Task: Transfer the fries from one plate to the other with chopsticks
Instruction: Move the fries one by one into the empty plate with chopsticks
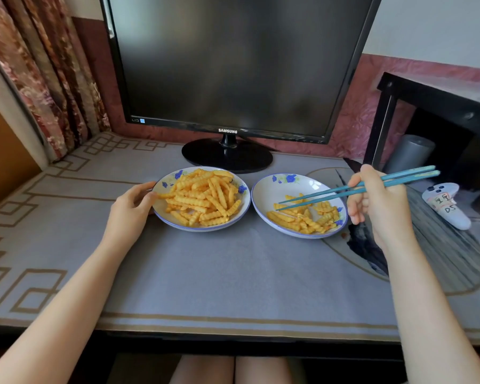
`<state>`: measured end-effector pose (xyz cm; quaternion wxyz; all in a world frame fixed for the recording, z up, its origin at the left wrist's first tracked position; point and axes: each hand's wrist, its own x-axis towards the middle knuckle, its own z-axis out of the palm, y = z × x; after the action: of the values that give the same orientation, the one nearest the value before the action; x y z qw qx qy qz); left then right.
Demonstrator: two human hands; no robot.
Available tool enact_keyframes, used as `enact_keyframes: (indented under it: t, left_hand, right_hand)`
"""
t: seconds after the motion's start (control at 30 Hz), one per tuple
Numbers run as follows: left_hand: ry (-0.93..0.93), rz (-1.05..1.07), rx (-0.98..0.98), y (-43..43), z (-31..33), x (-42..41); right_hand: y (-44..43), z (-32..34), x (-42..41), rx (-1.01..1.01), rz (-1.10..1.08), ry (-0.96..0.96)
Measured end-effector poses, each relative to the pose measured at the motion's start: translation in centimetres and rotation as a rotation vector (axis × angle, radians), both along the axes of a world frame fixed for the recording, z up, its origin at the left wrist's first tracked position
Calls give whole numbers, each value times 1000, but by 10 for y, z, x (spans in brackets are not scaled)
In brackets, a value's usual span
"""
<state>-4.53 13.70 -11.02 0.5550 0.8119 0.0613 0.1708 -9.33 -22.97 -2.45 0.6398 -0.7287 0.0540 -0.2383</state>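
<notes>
Two white plates with blue flowers stand side by side on the desk. The left plate (pixel 161 210) carries a big heap of crinkle-cut fries (pixel 203 199). The right plate (pixel 269 189) carries a smaller scatter of fries (pixel 305 217) along its near side. My left hand (pixel 129 214) holds the left plate's left rim with curled fingers. My right hand (pixel 380 206) grips a pair of teal chopsticks (pixel 344 191). Their tips hover slightly apart over the right plate's fries, with no fry between them.
A black monitor (pixel 233 65) on a round stand (pixel 227 157) stands right behind the plates. A white game controller (pixel 446 206) lies to the right, under a black shelf (pixel 438 101) with a grey cylinder (pixel 410 153). A curtain (pixel 45 79) hangs at the left.
</notes>
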Motion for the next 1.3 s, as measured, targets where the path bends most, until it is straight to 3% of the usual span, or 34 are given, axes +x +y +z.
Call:
enact_keyframes:
  t: [0.63, 1.07, 1.3]
  left_hand:
    - [7, -5, -2, 1, 1, -1]
    - [-2, -17, -19, 0, 1, -1]
    - [-3, -12, -23, 1, 1, 0]
  right_hand:
    - [22, -7, 8, 146, -105, -75]
    - [15, -12, 8, 25, -12, -40]
    - [20, -14, 7, 109, -103, -60]
